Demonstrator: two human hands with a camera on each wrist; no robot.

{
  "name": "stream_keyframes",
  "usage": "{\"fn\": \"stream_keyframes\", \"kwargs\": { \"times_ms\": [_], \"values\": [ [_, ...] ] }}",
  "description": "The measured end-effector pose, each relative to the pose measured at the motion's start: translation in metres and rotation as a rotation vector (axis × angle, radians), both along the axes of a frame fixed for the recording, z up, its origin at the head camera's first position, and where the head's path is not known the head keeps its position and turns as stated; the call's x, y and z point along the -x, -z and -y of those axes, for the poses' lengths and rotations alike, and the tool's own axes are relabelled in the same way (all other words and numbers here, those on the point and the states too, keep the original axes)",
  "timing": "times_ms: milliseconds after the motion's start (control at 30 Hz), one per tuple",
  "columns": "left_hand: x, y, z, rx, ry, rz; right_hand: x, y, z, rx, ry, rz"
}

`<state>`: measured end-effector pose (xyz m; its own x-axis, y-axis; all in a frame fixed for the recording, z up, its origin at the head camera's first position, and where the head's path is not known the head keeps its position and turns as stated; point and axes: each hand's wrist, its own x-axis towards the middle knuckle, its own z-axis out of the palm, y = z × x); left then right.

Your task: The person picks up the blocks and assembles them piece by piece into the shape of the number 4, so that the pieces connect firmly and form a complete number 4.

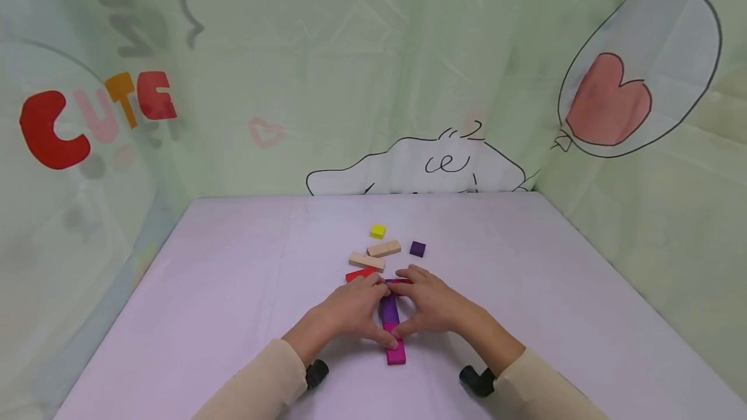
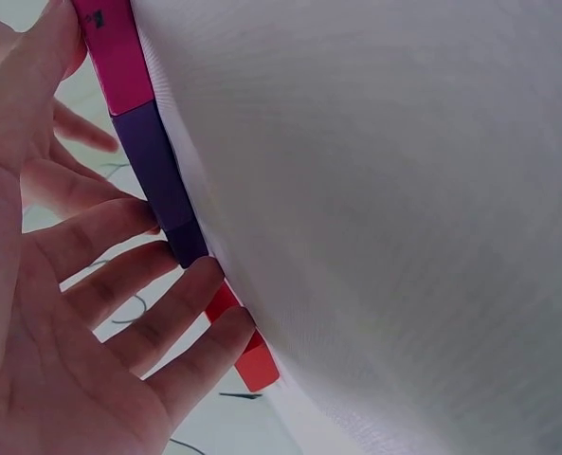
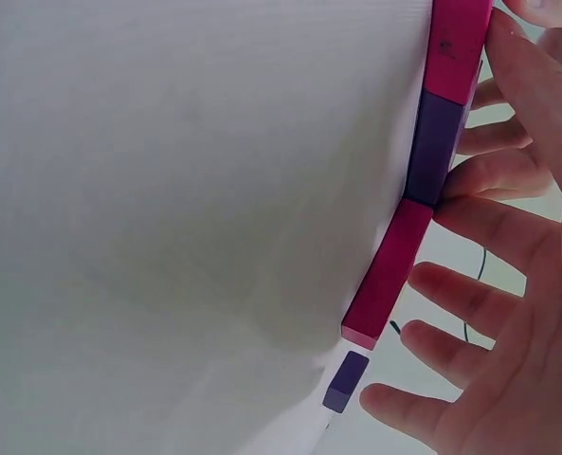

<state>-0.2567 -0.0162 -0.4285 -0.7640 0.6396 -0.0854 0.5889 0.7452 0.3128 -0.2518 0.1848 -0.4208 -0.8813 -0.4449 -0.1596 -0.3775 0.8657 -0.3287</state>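
Observation:
A magenta block (image 1: 395, 354) and a purple block (image 1: 389, 311) lie end to end on the table, in a line running away from me. My left hand (image 1: 356, 308) is along their left side, its thumb at the magenta block and fingertips at the purple block's far end. From the other side, my right hand (image 1: 434, 303) touches the row with its thumb and index fingertip. Its other fingers reach beside a second magenta block (image 3: 389, 275) lying at the far end. Both hands have extended, slightly bent fingers. A red block (image 1: 358, 275) lies just beyond the left fingers.
Past the hands lie two plain wooden blocks (image 1: 384, 249), a yellow block (image 1: 377, 231) and a small dark purple block (image 1: 417, 249). They rest on a pale table (image 1: 262, 277). Printed curtains (image 1: 350, 70) surround its back and sides.

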Motion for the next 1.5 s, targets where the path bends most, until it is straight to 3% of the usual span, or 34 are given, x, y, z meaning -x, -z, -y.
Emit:
{"fn": "stream_keyframes", "kwargs": {
  "times_ms": [967, 1267, 1500],
  "values": [
    [-0.0078, 0.0009, -0.0004, 0.003, -0.024, -0.003, -0.0067, -0.0026, -0.0007, 0.042, -0.017, -0.004],
    [-0.0068, -0.0020, 0.0001, 0.031, -0.027, 0.015, -0.0077, -0.0017, -0.0006, 0.046, 0.025, 0.007],
    [-0.0016, -0.0053, 0.0048, -0.040, 0.002, -0.024, -0.0078, -0.0025, -0.0002, 0.047, 0.039, 0.013]
  ]
}}
